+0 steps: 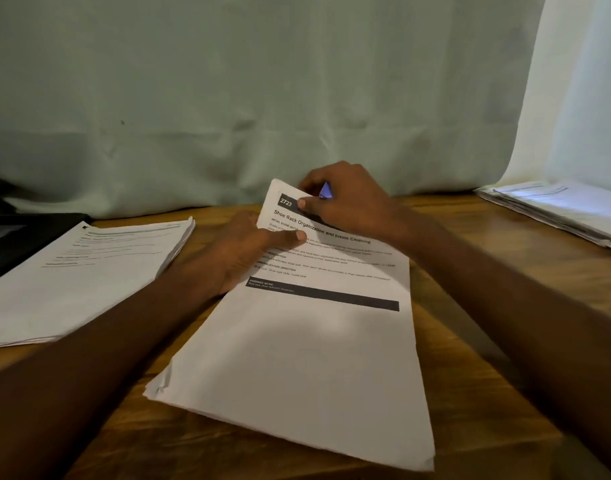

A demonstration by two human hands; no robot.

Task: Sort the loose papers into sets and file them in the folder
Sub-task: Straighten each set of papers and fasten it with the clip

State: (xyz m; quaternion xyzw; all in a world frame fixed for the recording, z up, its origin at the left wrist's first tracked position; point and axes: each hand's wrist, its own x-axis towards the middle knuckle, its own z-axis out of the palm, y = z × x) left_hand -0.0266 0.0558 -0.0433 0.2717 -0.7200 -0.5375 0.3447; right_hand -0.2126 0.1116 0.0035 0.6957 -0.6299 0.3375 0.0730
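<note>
A set of white printed papers lies in front of me on the wooden table, its top sheet headed "2723 Shoe Rack Organization". My left hand grips the set's upper left edge, thumb on top. At the top corner my right hand pinches the sheets, and a small purple-blue object, possibly a clip, shows between its fingers. A second stack of printed papers lies to the left. A dark folder sits partly under that stack at the far left.
Another pile of white papers lies at the table's back right, under a bright white curtain. A pale green cloth hangs behind the table. Bare wooden tabletop shows between the piles.
</note>
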